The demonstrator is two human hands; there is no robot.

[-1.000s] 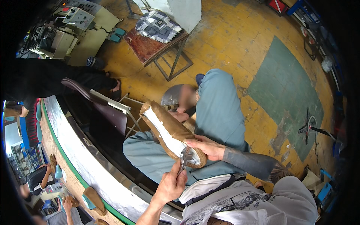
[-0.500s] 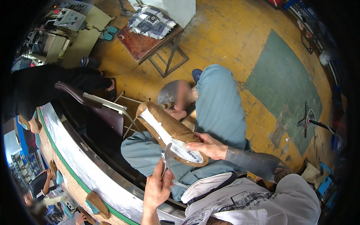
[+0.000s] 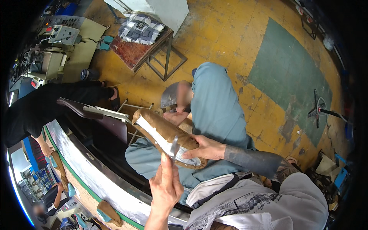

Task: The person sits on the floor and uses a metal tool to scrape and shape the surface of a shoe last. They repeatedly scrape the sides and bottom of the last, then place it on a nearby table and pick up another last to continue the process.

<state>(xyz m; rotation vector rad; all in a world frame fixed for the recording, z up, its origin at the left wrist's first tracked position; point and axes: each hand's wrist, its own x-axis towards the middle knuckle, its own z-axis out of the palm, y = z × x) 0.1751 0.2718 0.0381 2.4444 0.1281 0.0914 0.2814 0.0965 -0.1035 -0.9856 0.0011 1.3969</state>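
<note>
A brown shoe upper on its last (image 3: 163, 124) lies sole side up across my lap, its toe or heel end pointing to the upper left. A long white insole strip (image 3: 155, 134) shows along its bottom, rimmed by the brown edge. My right hand (image 3: 207, 148) grips the near end, thumb on the white bottom and fingers on the brown side. My left hand (image 3: 165, 184) is closed round metal pincers (image 3: 175, 147), held upright over the insole near my right thumb. Whether their jaws touch the shoe I cannot tell; their handles are mostly hidden in the hand.
A curved conveyor bench (image 3: 90, 182) with a green edge runs along my left, carrying more brown shoes (image 3: 110, 213). A dark chair (image 3: 111, 130) stands beside it. Nearby are a person in black (image 3: 57, 99), a low red-topped table (image 3: 132, 53) and machines (image 3: 63, 34).
My left hand has raised and turned the pincers over the insole. The shoe and my right hand have shifted slightly left in view. The person in black now reaches toward the bench.
</note>
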